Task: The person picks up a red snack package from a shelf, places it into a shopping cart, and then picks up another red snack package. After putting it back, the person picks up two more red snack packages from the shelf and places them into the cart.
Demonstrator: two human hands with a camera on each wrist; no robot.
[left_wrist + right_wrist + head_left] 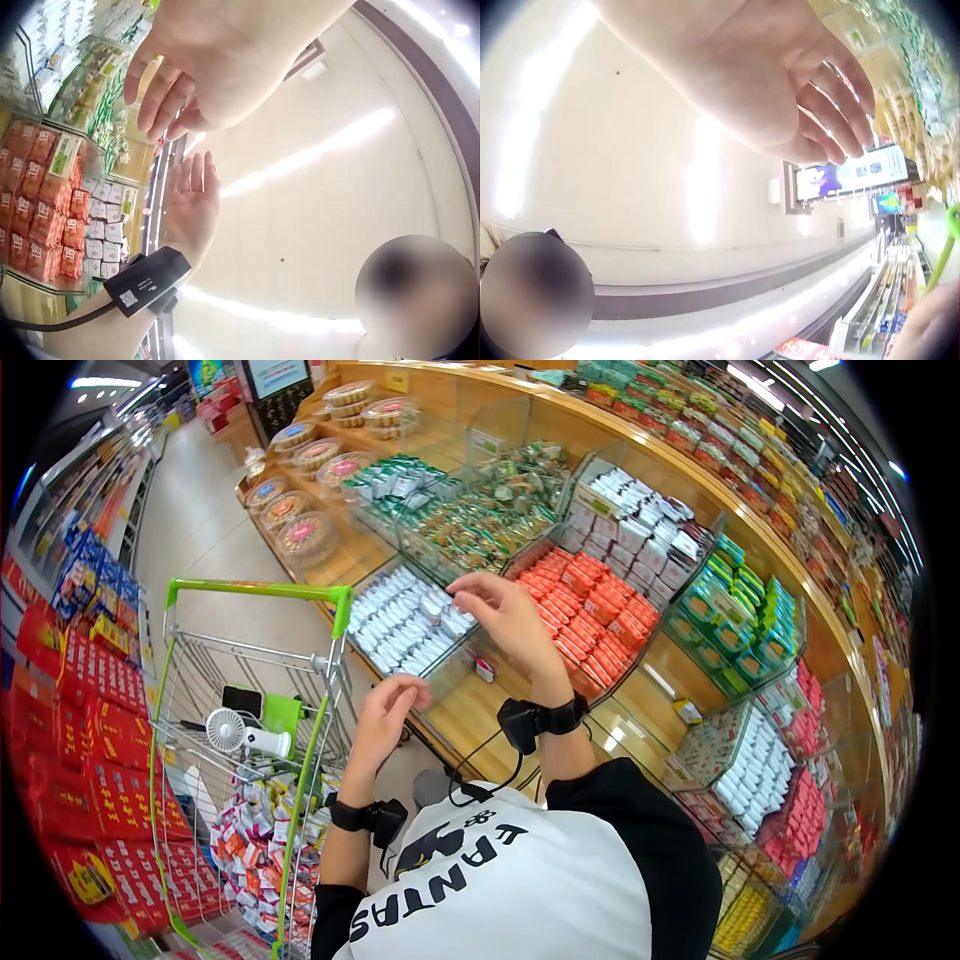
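In the head view the right hand (508, 622) hovers over the edge between a bin of white-wrapped packets (408, 622) and a bin of orange-red packets (590, 610). Its fingers are loosely bent and hold nothing. Lower and to the left, the left hand (385, 722) hangs in the air beside the cart's green-edged frame (345, 610), fingers relaxed around nothing. Both hands also show in the left wrist view, the left hand (202, 67) above and the right hand (193, 206) below it, apart. The right wrist view shows the right hand (780, 90) with slightly curved fingers.
A shopping cart at left carries a white fan (226, 730), a dark phone (243, 702) and many wrapped packets (260, 840). Round tubs (305, 538) line the shelf's far end. Green packets (480, 525) fill bins behind; red boxes (105, 760) stand left of the cart.
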